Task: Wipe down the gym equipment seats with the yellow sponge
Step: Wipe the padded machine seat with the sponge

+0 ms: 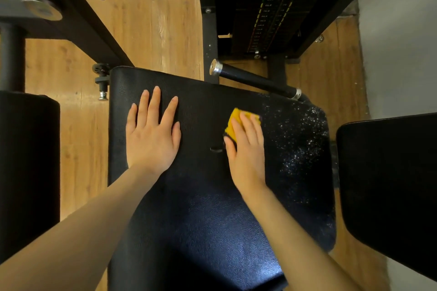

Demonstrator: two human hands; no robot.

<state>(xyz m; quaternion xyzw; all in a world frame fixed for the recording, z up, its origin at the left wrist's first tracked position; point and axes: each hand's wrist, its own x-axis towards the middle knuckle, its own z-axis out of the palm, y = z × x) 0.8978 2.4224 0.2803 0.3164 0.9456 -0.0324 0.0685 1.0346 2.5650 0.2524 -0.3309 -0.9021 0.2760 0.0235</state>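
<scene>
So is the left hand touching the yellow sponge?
Apart. The head view shows the left hand flat on the black seat, with bare seat between it and the yellow sponge under the right hand.

A gym, by every sign. Black padded seat in textured vinyl, mounted on a dark steel frame. Behind it a weight stack with rows of pound labels and coloured markings down the plates. Just beyond the seat's far edge, a black handle bar with chrome end caps. On the left, a pull-pin adjuster knob. More black pads on either side. Underfoot, wood-look plank floor; at right, a pale wall.
</scene>
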